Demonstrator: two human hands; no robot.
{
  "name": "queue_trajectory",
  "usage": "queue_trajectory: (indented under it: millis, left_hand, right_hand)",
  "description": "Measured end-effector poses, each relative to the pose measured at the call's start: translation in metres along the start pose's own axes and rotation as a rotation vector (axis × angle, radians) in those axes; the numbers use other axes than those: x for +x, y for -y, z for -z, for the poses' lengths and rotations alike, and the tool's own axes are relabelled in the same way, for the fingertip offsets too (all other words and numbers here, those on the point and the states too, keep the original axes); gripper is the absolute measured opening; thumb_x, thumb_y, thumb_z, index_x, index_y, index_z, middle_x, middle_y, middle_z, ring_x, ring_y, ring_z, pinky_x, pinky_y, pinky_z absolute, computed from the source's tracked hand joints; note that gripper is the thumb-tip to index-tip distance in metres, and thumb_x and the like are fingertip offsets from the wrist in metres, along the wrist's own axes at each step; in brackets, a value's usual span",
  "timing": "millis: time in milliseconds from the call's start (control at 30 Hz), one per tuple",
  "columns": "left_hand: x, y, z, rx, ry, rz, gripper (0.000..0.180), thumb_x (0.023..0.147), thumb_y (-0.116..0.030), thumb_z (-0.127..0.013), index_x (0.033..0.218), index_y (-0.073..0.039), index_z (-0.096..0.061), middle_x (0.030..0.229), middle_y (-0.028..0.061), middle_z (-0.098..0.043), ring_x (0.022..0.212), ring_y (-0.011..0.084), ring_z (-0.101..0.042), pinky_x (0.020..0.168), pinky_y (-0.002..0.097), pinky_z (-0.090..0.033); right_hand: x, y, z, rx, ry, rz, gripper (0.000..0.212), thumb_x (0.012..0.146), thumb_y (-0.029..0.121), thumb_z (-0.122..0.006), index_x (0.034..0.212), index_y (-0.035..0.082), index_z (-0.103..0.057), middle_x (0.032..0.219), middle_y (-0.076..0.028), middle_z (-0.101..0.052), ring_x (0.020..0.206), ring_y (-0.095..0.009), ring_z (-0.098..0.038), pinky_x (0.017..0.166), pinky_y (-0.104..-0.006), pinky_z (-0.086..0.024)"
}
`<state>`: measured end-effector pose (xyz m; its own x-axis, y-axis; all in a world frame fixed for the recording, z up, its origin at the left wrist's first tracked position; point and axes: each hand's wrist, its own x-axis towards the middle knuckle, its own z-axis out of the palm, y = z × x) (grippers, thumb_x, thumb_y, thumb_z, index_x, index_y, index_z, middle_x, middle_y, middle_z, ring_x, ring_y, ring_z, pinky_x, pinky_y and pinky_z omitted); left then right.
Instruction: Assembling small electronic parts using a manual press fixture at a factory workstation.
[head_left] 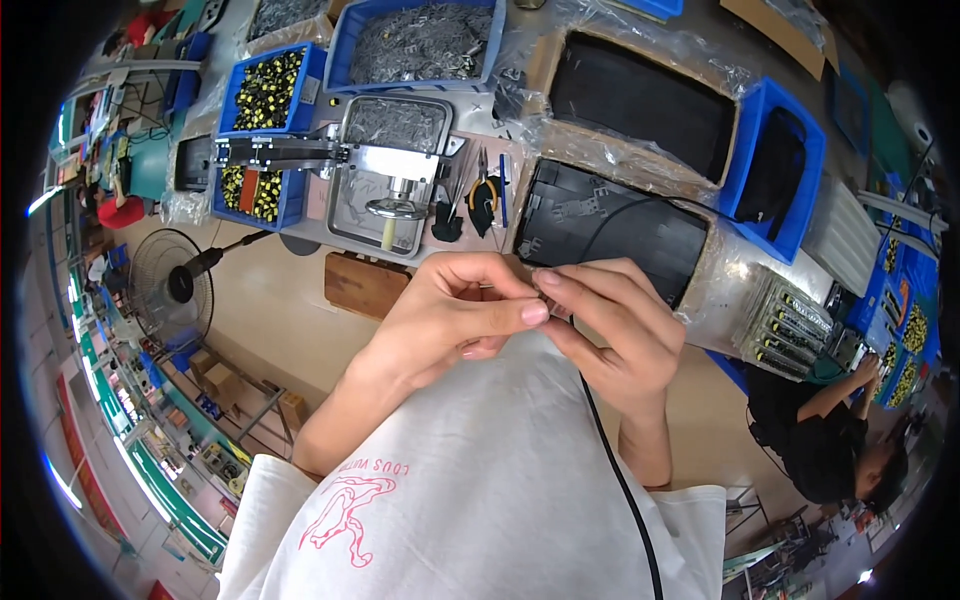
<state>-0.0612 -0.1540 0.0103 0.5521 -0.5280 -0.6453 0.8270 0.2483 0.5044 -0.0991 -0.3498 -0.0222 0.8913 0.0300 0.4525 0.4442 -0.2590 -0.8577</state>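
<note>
My left hand (455, 315) and my right hand (622, 325) meet in front of my chest, fingertips pinched close together. Whatever they hold between them is small, dark and mostly covered by the fingers, so its kind does not show. Just beyond the hands lies a black tray (640, 240) with a few flat grey metal pieces (580, 207) in it. To the left of that tray are orange-handled pliers (483, 192) and a blue stick-like tool (503, 190). A small press (395, 185) with a round metal handwheel stands over a metal tray (347, 215).
Blue bins hold yellow-and-black parts (268, 92) and grey metal pieces (420, 45). Another black tray (640, 100) lies farther back, beside a blue bin (775, 170) with a black item. A fan (172, 284) stands at left; a co-worker (815, 430) works at right.
</note>
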Motion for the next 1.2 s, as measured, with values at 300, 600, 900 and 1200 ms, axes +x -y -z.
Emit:
queue_trajectory:
  millis: [300, 600, 900, 1200]
  left_hand:
    - [-0.003, -0.006, 0.006, 0.067, 0.081, 0.015, 0.010, 0.087, 0.002, -0.079, 0.085, -0.001, -0.070, 0.075, 0.0022, -0.065, 0.056, 0.0036, -0.048, 0.045, 0.0217, -0.029]
    - [-0.006, -0.017, -0.003, 0.058, 0.126, 0.028, 0.011, 0.085, 0.001, -0.081, 0.093, 0.003, -0.074, 0.084, 0.0056, -0.069, 0.056, 0.0034, -0.049, 0.044, 0.0212, -0.030]
    - [-0.007, -0.012, -0.001, 0.121, 0.113, 0.022, 0.009, 0.084, 0.002, -0.082, 0.090, 0.003, -0.076, 0.083, 0.0044, -0.065, 0.053, 0.0042, -0.048, 0.043, 0.0223, -0.028]
    - [-0.010, -0.019, -0.005, 0.273, 0.101, 0.068, 0.009, 0.083, 0.001, -0.083, 0.089, 0.003, -0.076, 0.079, 0.0022, -0.064, 0.051, 0.0037, -0.047, 0.042, 0.0216, -0.028]
  right_hand:
    - [-0.001, 0.009, -0.002, -0.036, 0.026, 0.017, 0.049, 0.065, 0.002, -0.085, 0.112, -0.006, -0.075, 0.104, -0.018, -0.072, 0.088, -0.030, -0.070, 0.070, -0.0344, -0.058]
    - [-0.005, 0.002, 0.001, 0.119, 0.034, 0.003, 0.045, 0.066, -0.001, -0.085, 0.109, -0.007, -0.074, 0.104, -0.018, -0.070, 0.087, -0.027, -0.067, 0.068, -0.0326, -0.056]
    - [-0.007, 0.003, -0.001, 0.170, 0.031, 0.020, 0.040, 0.071, 0.004, -0.084, 0.108, -0.006, -0.075, 0.106, -0.018, -0.070, 0.091, -0.029, -0.068, 0.070, -0.0325, -0.056]
    - [-0.010, 0.003, 0.003, 0.186, 0.082, 0.015, 0.038, 0.072, 0.004, -0.086, 0.107, -0.004, -0.076, 0.108, -0.018, -0.070, 0.094, -0.029, -0.067, 0.073, -0.0339, -0.057]
